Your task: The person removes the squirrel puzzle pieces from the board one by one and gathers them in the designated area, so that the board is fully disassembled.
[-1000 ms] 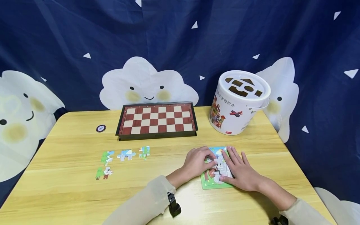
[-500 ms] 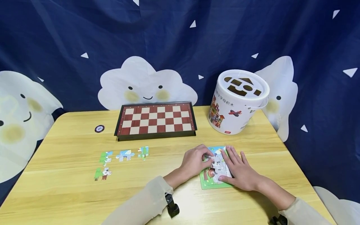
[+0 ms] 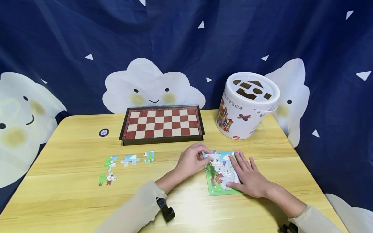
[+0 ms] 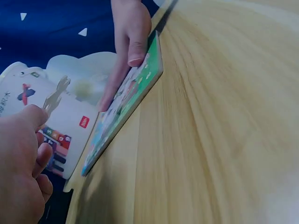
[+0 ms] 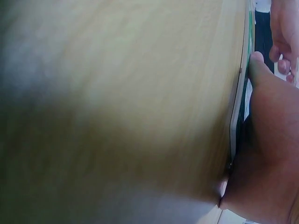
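Between thumb and fingertips, my left hand [image 3: 189, 160] pinches a jigsaw piece [image 4: 55, 98], raised above the upper left part of a puzzle board [image 3: 221, 193]. In the left wrist view the piece stands tilted, seen nearly edge-on. Green-bordered and square, the board carries a picture of white animals, with a dark patch at its left side. My right hand [image 3: 252, 179] rests on the board's right side with its fingers straight and spread, hiding that side. To the left on the table lie several loose jigsaw pieces [image 3: 130, 160], showing trees, sky and an animal's head.
A red and white chequered board [image 3: 163, 123] in a black case lies behind the loose pieces. Right of it stands a white lidded bucket [image 3: 243, 113] with shaped holes in the lid. A round chip [image 3: 104, 132] lies at the back left of the wooden table [image 3: 73, 204].
My left hand has moved left and slightly back from over the board, lifting the jigsaw piece, so more of the board's left side shows. The right hand stays in place.
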The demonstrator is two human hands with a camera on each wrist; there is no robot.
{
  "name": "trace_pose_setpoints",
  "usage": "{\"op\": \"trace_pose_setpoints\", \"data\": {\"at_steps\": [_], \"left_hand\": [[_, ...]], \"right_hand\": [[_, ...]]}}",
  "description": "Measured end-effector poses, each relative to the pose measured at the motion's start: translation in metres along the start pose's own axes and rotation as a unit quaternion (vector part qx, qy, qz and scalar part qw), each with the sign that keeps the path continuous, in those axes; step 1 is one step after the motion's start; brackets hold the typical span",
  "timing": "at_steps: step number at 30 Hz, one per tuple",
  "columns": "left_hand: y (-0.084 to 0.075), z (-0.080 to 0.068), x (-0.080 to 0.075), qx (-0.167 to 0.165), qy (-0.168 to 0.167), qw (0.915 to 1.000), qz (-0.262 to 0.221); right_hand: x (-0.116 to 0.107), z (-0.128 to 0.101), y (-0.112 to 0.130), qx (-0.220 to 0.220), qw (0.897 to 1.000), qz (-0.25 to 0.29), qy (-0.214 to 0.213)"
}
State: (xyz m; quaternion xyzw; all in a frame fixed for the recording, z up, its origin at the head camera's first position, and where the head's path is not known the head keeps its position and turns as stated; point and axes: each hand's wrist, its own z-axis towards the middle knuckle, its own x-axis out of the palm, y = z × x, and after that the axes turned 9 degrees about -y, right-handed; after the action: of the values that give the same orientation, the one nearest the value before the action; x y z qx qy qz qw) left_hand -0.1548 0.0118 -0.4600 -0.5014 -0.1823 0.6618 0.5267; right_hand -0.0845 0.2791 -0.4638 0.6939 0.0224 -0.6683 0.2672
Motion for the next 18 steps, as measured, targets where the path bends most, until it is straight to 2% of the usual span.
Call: {"op": "trace_pose_setpoints", "data": {"at_steps": [3, 10, 18], "left_hand": [[0.004, -0.006, -0.012, 0.001, -0.008, 0.9997, -0.023], [0.023, -0.025, -0.049, -0.031, -0.021, 0.9978, -0.054], [0.044, -0.050, -0.104, -0.052, -0.028, 0.9972, -0.046]], "right_hand": [[0.000, 0.000, 0.000, -0.004, 1.000, -0.002, -0.004], [0.000, 0.000, -0.001, 0.000, 1.000, -0.002, 0.002], [-0.001, 0.001, 0.000, 0.002, 1.000, -0.002, 0.005]]}}
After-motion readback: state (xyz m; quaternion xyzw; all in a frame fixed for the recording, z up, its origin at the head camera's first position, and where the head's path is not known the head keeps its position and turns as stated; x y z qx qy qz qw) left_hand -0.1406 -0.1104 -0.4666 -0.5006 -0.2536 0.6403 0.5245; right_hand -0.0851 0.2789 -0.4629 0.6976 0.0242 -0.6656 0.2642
